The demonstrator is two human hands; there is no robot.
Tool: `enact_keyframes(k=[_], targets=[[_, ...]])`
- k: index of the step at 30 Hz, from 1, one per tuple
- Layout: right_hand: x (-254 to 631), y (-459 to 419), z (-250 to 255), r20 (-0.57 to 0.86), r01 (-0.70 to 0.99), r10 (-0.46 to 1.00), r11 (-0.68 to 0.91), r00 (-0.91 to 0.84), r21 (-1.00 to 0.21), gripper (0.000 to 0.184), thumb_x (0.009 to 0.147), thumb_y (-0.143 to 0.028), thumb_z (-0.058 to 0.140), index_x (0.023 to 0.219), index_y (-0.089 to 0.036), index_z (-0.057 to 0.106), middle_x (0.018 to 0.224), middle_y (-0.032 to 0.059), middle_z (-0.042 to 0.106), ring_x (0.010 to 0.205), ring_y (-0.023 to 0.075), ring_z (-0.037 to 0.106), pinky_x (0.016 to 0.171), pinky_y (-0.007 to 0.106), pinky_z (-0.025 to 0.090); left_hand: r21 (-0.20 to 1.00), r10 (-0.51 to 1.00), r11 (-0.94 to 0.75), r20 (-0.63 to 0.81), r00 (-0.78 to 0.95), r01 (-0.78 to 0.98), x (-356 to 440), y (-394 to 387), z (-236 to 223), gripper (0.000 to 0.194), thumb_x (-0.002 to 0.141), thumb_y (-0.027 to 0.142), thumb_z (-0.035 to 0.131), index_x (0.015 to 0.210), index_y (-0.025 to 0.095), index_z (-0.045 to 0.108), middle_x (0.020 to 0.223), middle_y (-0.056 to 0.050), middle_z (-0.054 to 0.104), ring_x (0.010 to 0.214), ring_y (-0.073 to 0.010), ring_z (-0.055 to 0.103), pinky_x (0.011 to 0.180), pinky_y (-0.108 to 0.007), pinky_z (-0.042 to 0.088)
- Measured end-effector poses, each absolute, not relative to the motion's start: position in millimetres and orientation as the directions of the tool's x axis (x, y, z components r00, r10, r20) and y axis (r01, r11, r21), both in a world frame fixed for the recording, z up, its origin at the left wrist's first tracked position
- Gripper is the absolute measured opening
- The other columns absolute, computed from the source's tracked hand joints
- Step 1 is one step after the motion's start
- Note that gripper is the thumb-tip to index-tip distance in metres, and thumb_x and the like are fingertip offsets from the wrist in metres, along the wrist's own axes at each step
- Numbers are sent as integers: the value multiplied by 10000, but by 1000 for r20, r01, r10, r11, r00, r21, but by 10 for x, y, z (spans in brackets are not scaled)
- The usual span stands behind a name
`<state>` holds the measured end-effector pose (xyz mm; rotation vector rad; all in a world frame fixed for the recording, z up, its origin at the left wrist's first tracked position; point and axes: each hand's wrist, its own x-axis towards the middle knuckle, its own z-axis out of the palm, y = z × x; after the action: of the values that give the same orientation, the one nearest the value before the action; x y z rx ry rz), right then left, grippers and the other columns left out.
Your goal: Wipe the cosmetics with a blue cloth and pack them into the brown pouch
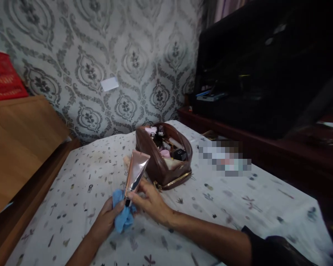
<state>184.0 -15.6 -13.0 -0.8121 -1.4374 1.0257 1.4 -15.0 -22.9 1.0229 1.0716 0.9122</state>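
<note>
Right hand point(151, 203), nearer bag point(158, 170), closed on tube point(138, 168), wide end up, tilted toward bag; left hand point(110, 214), farther from bag, pinching cloth point(123, 221).

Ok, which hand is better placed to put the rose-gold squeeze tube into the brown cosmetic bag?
Probably the right hand: it holds the rose-gold squeeze tube and sits nearer the open cosmetic bag, while the left hand holds the blue cloth.
</note>
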Motion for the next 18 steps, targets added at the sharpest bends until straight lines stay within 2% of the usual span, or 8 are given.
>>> enact_keyframes(k=[4,6,7,9,11,12,15,18], targets=[[1882,-168,-96,448,-59,883,444,-143,-894,473,893,-656,588,997,-195,618,1092,90,613,983,242,590,891,377,533,972,970,211,-195,146,-103,72,-131,-248,551,568,595,908,876,174,728,644,19,651,550,-110,560,523,-222,482],[1903,-171,-63,477,-73,870,471,-123,-879,496,872,-664,610,1041,-198,608,1106,85,605,1027,248,580,941,388,520,975,969,209,-196,148,-77,112,-113,-203,572,530,622,910,820,168,717,590,27,616,503,-105,524,481,-222,450],[1911,-171,-44,471,-98,874,462,-114,-881,514,856,-672,630,1065,-203,603,1071,74,608,1007,242,584,921,383,530,977,969,206,-196,153,-57,138,-109,-161,582,536,646,897,809,165,714,574,24,612,489,-106,517,469,-222,439],[1922,-168,1,412,-196,902,383,-133,-903,560,828,-684,663,1124,-215,585,963,39,602,847,205,596,756,341,560,985,972,173,-168,165,-13,207,-114,-48,598,595,701,841,800,155,710,549,8,613,474,-113,516,455,-222,418],[1935,-162,46,341,-306,922,276,-185,-911,602,817,-691,677,1185,-229,565,891,10,589,680,162,566,587,297,531,993,979,112,-116,170,34,291,-131,68,618,669,752,760,775,146,699,524,-8,610,454,-116,510,434,-220,385],[1945,-160,68,327,-340,924,248,-199,-907,618,812,-691,685,1209,-234,559,885,6,594,655,157,565,568,293,527,995,982,81,-89,169,51,331,-139,115,632,688,772,728,760,146,690,512,-12,606,442,-118,507,425,-221,371],[1992,-159,122,360,-354,922,292,-142,-888,647,790,-674,727,1233,-231,570,958,30,646,819,199,633,757,340,577,996,986,35,-47,158,79,413,-137,179,644,691,794,705,726,153,652,506,-12,604,436,-129,526,419,-223,365],[2053,-176,160,404,-367,911,350,-80,-862,655,791,-660,737,1236,-208,572,1053,61,672,1005,238,643,950,389,542,994,991,8,-23,130,109,427,-93,162,625,690,773,725,712,156,624,528,-11,610,464,-137,549,438,-226,396]])
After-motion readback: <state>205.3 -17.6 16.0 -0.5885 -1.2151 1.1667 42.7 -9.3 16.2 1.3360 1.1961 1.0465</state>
